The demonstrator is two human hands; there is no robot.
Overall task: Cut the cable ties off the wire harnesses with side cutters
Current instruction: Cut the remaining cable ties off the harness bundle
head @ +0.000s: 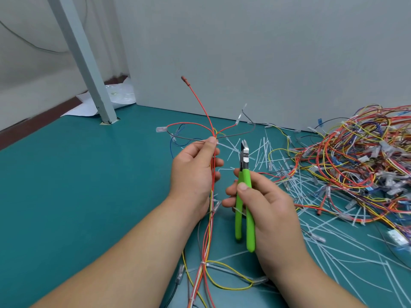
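Observation:
My left hand (pixel 195 172) grips a wire harness (pixel 210 232) of red, yellow and white wires and holds it upright, thumb near the point where the wires fan out. A white cable tie (pixel 220 143) sticks out beside that thumb. More ties (pixel 203 263) wrap the bundle lower down. My right hand (pixel 264 203) holds green-handled side cutters (pixel 244 196), jaws (pixel 244 150) slightly apart, pointing up, a short way right of the harness and not touching it.
A big tangle of coloured harnesses (pixel 360 165) lies at the right on the teal table (pixel 89 185). Several cut white ties (pixel 333 236) litter the surface around it. A grey wall panel (pixel 266 63) stands behind, a grey post (pixel 89 70) at the back left.

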